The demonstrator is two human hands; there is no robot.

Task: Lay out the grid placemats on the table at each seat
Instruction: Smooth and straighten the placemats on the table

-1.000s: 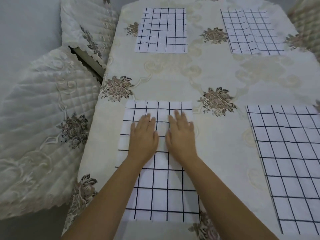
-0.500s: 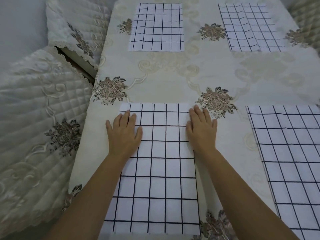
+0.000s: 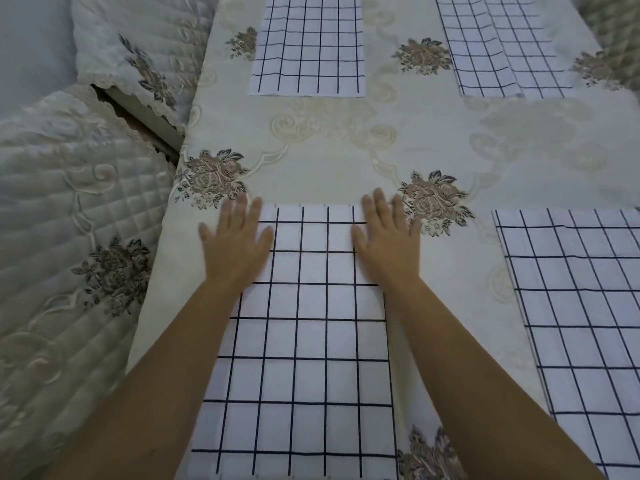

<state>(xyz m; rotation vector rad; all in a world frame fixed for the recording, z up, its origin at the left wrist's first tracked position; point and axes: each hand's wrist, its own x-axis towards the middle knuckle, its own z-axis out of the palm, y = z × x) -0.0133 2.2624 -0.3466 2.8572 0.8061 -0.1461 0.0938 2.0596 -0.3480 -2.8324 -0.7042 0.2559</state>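
Observation:
A white placemat with a dark grid (image 3: 304,341) lies flat on the table right in front of me. My left hand (image 3: 235,244) presses flat on its far left corner, fingers straight and spread, partly on the tablecloth. My right hand (image 3: 386,240) presses flat on its far right corner the same way. A second grid placemat (image 3: 581,323) lies at the near right. A third (image 3: 308,46) lies at the far side, opposite me. A fourth (image 3: 502,46), with a fold or overlap down its middle, lies at the far right.
The table wears a cream tablecloth (image 3: 329,150) with brown flower motifs. Two chairs with quilted cream covers stand at the left: one near (image 3: 69,254), one farther back (image 3: 138,53). Another quilted cover (image 3: 616,36) shows at the top right corner.
My hands slid from the middle of the near placemat outward and away from me to its two far corners. The view shifted slightly forward.

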